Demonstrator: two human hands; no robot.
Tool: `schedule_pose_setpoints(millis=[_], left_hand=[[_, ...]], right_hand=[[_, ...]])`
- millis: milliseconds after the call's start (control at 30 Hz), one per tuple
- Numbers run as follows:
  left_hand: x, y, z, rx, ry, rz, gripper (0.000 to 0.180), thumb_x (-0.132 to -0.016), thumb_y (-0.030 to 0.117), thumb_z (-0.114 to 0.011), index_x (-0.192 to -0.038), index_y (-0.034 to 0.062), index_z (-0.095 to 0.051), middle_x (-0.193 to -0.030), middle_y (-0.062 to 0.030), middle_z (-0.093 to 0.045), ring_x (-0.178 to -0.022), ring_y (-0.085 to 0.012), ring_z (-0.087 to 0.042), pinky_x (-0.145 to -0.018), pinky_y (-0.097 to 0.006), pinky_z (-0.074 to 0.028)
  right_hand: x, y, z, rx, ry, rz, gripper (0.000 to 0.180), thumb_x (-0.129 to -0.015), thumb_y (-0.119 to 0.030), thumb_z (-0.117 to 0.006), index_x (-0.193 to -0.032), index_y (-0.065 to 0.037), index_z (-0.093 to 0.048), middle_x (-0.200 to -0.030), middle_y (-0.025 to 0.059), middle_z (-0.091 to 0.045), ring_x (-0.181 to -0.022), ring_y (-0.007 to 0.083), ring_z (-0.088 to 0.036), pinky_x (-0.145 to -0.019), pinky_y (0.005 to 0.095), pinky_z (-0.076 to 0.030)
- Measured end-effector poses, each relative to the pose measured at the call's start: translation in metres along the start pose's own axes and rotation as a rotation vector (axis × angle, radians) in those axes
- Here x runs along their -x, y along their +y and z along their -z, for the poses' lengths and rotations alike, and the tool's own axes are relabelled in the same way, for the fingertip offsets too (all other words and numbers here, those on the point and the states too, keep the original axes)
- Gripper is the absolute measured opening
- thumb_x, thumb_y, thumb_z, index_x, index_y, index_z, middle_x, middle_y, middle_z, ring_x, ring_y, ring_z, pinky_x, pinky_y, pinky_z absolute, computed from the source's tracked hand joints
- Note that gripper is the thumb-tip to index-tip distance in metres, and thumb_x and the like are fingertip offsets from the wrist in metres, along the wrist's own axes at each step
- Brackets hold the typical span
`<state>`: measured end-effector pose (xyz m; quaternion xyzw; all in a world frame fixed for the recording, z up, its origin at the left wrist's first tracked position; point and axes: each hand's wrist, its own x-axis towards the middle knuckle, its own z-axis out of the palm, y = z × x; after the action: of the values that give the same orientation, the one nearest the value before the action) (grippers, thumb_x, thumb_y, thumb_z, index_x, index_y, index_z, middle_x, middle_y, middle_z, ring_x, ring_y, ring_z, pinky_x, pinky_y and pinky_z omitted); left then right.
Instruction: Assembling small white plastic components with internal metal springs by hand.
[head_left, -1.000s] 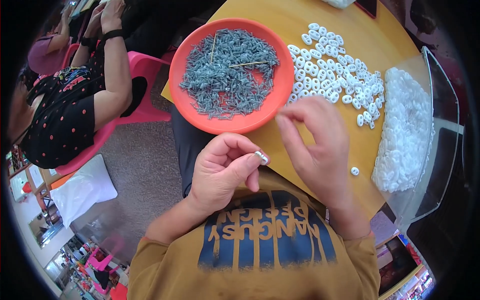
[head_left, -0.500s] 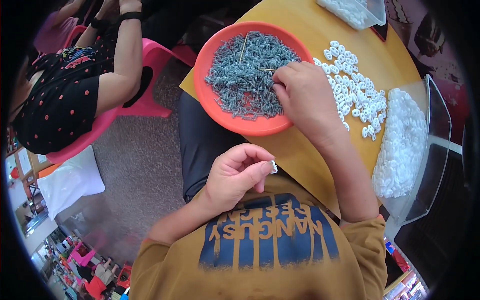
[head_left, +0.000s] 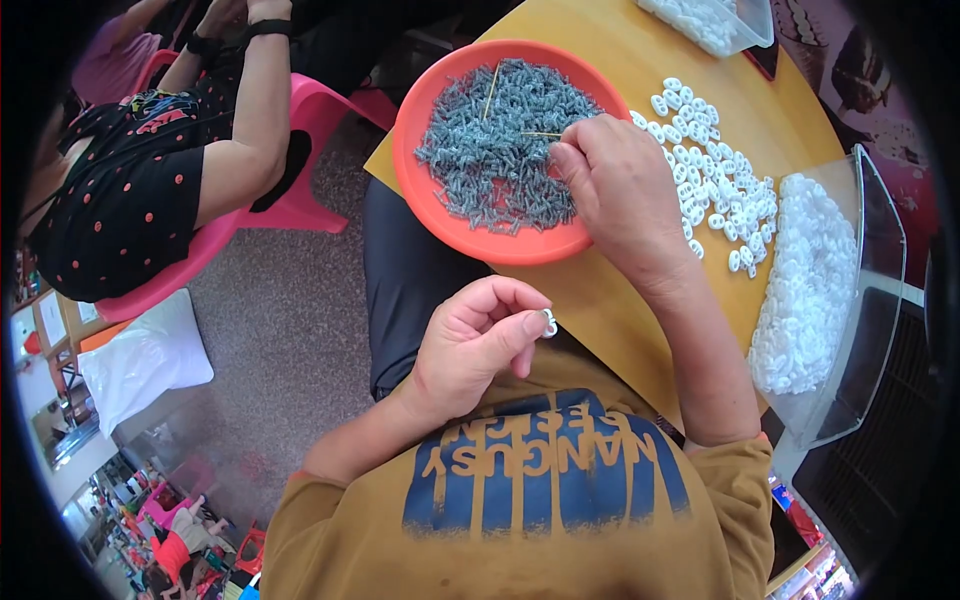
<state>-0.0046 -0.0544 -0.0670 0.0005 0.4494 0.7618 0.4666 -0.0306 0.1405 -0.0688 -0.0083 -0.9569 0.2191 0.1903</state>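
My left hand (head_left: 482, 345), in front of my shirt, pinches a small white two-hole plastic piece (head_left: 549, 323) between thumb and fingertips. My right hand (head_left: 620, 195) reaches over the right side of an orange-red basin (head_left: 440, 215) full of small grey translucent tube-like pieces (head_left: 505, 150). Its thumb and forefinger are closed on the end of a thin yellowish stick (head_left: 541, 134), whose other end points left over the grey pieces. A second thin stick (head_left: 491, 92) stands or leans among the pieces near the far rim.
White two-hole pieces (head_left: 715, 190) lie scattered on the yellow table (head_left: 640, 330), right of the basin. A clear bin (head_left: 855, 330) heaped with white pieces stands at the right, another clear tub (head_left: 745, 30) at the far edge. A person (head_left: 150, 190) sits on a pink chair (head_left: 318, 150) at left.
The whole view has shifted slightly. My right hand stays at the stick over the basin, and my left hand keeps the white piece, which is turned a little.
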Motion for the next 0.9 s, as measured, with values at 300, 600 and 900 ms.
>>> schedule_pose_setpoints(millis=[300, 600, 900], left_hand=[[-0.001, 0.004, 0.002, 0.034, 0.009, -0.042, 0.012, -0.084, 0.004, -0.053, -0.095, 0.0003, -0.053, -0.080, -0.0030, -0.056, -0.057, -0.0048, -0.049, -0.051, -0.016, -0.040], [-0.010, 0.034, -0.015, -0.004, -0.037, -0.266, 0.017, -0.084, 0.001, -0.053, -0.100, -0.0011, -0.052, -0.086, -0.0060, -0.057, -0.067, -0.0088, -0.057, -0.061, -0.019, -0.047], [-0.015, 0.022, -0.028, -0.024, -0.045, -0.306, 0.017, -0.084, 0.001, -0.053, -0.101, -0.0018, -0.050, -0.088, -0.0100, -0.059, -0.073, -0.0115, -0.059, -0.067, -0.021, -0.049]], right_hand=[[0.003, -0.013, 0.012, -0.506, -0.062, -0.365, 0.011, -0.078, -0.012, -0.059, -0.076, -0.001, -0.057, -0.068, 0.0047, -0.056, -0.063, 0.0144, -0.051, -0.058, 0.0263, -0.041], [0.041, -0.042, 0.042, -1.430, -0.096, -0.716, 0.005, -0.080, -0.006, -0.060, -0.080, -0.001, -0.057, -0.075, -0.0016, -0.057, -0.067, 0.0026, -0.049, -0.059, 0.0163, -0.040], [0.053, -0.052, 0.051, -1.645, -0.061, -0.831, 0.010, -0.078, -0.009, -0.059, -0.078, -0.001, -0.053, -0.076, 0.0073, -0.055, -0.066, 0.0114, -0.051, -0.062, 0.0236, -0.043]])
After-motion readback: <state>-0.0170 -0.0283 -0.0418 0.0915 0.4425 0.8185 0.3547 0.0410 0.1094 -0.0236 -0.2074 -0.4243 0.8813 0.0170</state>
